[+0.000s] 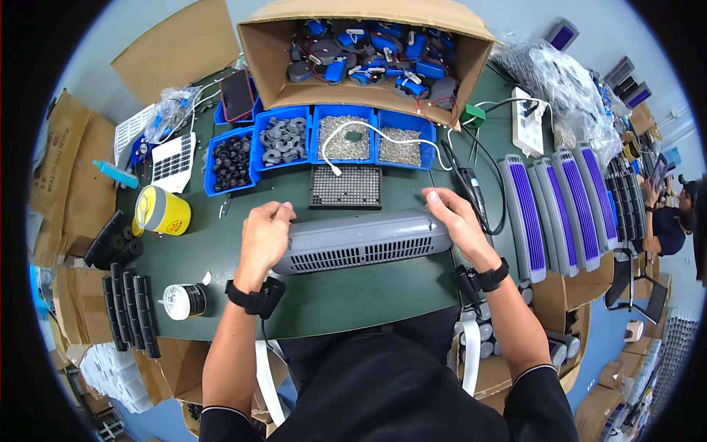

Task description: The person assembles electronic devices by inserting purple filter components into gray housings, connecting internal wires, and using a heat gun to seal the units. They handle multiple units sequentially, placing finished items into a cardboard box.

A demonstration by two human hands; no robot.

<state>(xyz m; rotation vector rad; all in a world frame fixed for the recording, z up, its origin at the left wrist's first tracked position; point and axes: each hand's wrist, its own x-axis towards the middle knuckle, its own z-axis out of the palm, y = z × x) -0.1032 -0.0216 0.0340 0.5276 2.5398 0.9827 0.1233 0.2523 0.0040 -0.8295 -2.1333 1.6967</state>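
A long grey plastic housing point(361, 239) with a row of dark vent slots lies crosswise before me, above the green table top point(368, 298). My left hand point(266, 234) grips its left end, fingers curled and largely hidden. At the other end my right hand point(458, 221) holds it, thumb on top and the fingers out of sight behind. Just beyond the housing sits a black gridded tray point(345, 187). Whether the housing rests on the table or is slightly raised, I cannot tell.
Blue bins hold black knobs point(232, 163), grey clips point(283, 141) and small screws point(401, 152). Behind them a cardboard box point(265, 62) contains blue battery packs. Purple-and-grey units point(561, 214) stand at right. A yellow container point(163, 211) and a white-lidded jar point(184, 301) are at left.
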